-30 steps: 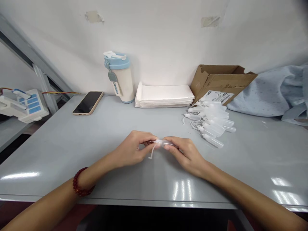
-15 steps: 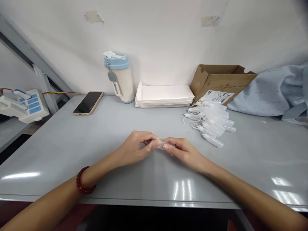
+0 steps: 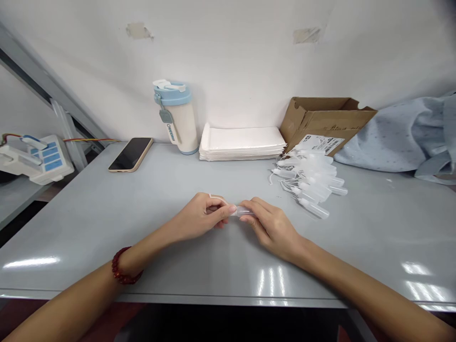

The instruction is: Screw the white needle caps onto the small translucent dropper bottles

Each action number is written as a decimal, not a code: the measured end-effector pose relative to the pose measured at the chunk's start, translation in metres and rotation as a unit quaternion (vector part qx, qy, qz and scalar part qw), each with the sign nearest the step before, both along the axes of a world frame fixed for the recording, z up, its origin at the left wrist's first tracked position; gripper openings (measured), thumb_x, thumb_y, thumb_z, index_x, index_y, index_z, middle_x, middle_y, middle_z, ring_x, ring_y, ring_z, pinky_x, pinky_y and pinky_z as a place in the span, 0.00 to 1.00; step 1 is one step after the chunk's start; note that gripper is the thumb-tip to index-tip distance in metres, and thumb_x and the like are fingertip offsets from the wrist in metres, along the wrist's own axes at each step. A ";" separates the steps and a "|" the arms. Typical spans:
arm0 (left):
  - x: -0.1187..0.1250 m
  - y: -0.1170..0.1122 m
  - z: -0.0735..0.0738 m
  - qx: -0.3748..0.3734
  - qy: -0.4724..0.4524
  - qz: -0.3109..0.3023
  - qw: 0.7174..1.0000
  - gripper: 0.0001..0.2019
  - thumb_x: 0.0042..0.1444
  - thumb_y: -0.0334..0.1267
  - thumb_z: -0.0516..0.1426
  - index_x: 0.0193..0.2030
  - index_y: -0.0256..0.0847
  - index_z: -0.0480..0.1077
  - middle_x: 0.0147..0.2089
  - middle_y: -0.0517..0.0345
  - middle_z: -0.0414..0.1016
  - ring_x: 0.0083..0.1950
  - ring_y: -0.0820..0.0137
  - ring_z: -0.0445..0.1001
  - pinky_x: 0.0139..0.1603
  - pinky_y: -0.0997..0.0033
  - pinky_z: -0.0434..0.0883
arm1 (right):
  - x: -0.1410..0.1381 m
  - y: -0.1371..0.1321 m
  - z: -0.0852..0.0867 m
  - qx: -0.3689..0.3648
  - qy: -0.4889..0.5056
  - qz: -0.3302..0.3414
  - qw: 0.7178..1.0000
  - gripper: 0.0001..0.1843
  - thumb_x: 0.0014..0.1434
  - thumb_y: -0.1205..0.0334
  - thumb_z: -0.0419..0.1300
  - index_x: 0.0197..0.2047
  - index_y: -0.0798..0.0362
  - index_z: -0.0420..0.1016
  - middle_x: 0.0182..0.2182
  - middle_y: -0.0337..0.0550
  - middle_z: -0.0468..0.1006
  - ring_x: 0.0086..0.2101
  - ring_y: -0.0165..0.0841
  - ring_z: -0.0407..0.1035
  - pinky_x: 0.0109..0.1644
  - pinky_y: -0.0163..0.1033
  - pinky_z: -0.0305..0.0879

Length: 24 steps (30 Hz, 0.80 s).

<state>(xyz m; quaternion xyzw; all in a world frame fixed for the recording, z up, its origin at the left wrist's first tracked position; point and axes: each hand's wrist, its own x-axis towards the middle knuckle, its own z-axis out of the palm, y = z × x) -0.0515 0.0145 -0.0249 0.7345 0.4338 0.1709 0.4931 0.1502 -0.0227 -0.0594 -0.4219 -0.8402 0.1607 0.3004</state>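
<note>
Small clear bottle (image 3: 243, 211) is held just above the grey table (image 3: 107, 209), near its front middle, with the long axis lying level and running left to right between the two hands. Its left end is pinched by the thumb and forefinger of the left hand (image 3: 201, 221); its body is clasped in the closed fingertips of the right hand (image 3: 272, 228). The hands are set at equal reach, fingertips almost meeting. To the right and further back, a pile of like bottles (image 3: 313, 178) is spread on the table before a cardboard box (image 3: 326, 121) tipped on its side; what is left inside cannot be seen. A lidded tumbler (image 3: 177, 116) is stood by the wall.
</note>
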 end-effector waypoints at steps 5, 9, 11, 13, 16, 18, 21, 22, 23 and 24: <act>0.002 -0.005 -0.003 0.075 0.004 -0.014 0.997 0.18 0.63 0.43 0.50 0.27 0.36 0.70 0.22 0.63 0.68 0.23 0.78 0.62 0.25 0.77 0.60 | -0.001 -0.002 0.007 -0.065 0.021 -0.003 0.998 0.18 0.67 0.58 0.44 0.45 0.61 0.69 0.31 0.47 0.72 0.29 0.32 0.65 0.33 0.38 0.61; 0.003 -0.007 -0.012 0.183 -0.019 -0.029 0.982 0.14 0.64 0.38 0.49 0.31 0.35 0.71 0.24 0.62 0.68 0.24 0.77 0.64 0.27 0.78 0.61 | -0.003 -0.001 0.017 -0.201 0.103 -0.008 0.974 0.18 0.66 0.56 0.45 0.36 0.57 0.70 0.28 0.42 0.70 0.28 0.30 0.63 0.33 0.36 0.58; 0.004 -0.007 -0.015 0.244 -0.024 -0.039 0.969 0.13 0.64 0.36 0.50 0.31 0.35 0.71 0.24 0.60 0.68 0.26 0.76 0.66 0.28 0.77 0.62 | -0.004 0.001 0.020 -0.293 0.165 -0.018 0.942 0.18 0.65 0.53 0.47 0.30 0.55 0.68 0.22 0.36 0.64 0.24 0.27 0.58 0.29 0.34 0.54; 0.005 -0.007 -0.017 0.299 -0.025 -0.044 0.953 0.12 0.64 0.34 0.50 0.32 0.34 0.70 0.25 0.60 0.68 0.26 0.75 0.66 0.29 0.77 0.63 | -0.003 0.004 0.021 -0.391 0.237 -0.019 0.889 0.19 0.62 0.50 0.51 0.25 0.54 0.62 0.18 0.31 0.55 0.20 0.24 0.50 0.24 0.33 0.47; 0.006 -0.008 -0.019 0.355 -0.025 -0.049 0.933 0.10 0.63 0.33 0.50 0.33 0.34 0.70 0.26 0.59 0.69 0.25 0.76 0.65 0.27 0.78 0.63 | -0.001 0.007 0.019 -0.514 0.320 0.008 0.796 0.21 0.59 0.47 0.54 0.24 0.54 0.61 0.16 0.27 0.46 0.18 0.22 0.40 0.21 0.33 0.37; 0.006 -0.009 -0.019 0.374 -0.024 -0.053 0.926 0.09 0.63 0.32 0.50 0.34 0.34 0.70 0.27 0.59 0.69 0.25 0.77 0.65 0.27 0.79 0.63 | 0.001 0.009 0.017 -0.560 0.347 0.027 0.752 0.20 0.59 0.46 0.55 0.28 0.56 0.66 0.16 0.26 0.43 0.18 0.21 0.36 0.21 0.33 0.33; 0.005 -0.009 -0.020 0.381 -0.021 -0.058 0.923 0.08 0.63 0.32 0.51 0.35 0.35 0.69 0.28 0.59 0.70 0.25 0.77 0.65 0.29 0.79 0.63 | 0.004 0.010 0.018 -0.592 0.353 0.043 0.724 0.20 0.60 0.47 0.54 0.30 0.58 0.69 0.16 0.26 0.43 0.17 0.21 0.36 0.20 0.33 0.33; 0.004 -0.009 -0.020 0.376 -0.019 -0.057 0.925 0.08 0.63 0.32 0.51 0.35 0.35 0.69 0.29 0.58 0.70 0.26 0.77 0.65 0.29 0.78 0.63 | 0.004 0.010 0.018 -0.591 0.345 0.046 0.728 0.21 0.61 0.47 0.53 0.30 0.58 0.69 0.16 0.26 0.44 0.17 0.21 0.37 0.20 0.33 0.35; 0.004 -0.009 -0.019 0.367 -0.017 -0.055 0.928 0.07 0.63 0.32 0.51 0.36 0.34 0.69 0.29 0.58 0.70 0.27 0.76 0.65 0.29 0.78 0.63 | 0.003 0.009 0.019 -0.578 0.329 0.047 0.745 0.22 0.61 0.46 0.52 0.30 0.58 0.69 0.16 0.27 0.46 0.17 0.21 0.39 0.20 0.33 0.37; 0.004 -0.010 -0.019 0.354 -0.018 -0.051 0.934 0.07 0.62 0.32 0.52 0.36 0.34 0.70 0.29 0.58 0.70 0.27 0.76 0.66 0.30 0.78 0.64 | 0.002 0.008 0.019 -0.548 0.306 0.042 0.777 0.22 0.62 0.46 0.51 0.30 0.57 0.69 0.16 0.28 0.49 0.17 0.22 0.42 0.21 0.33 0.41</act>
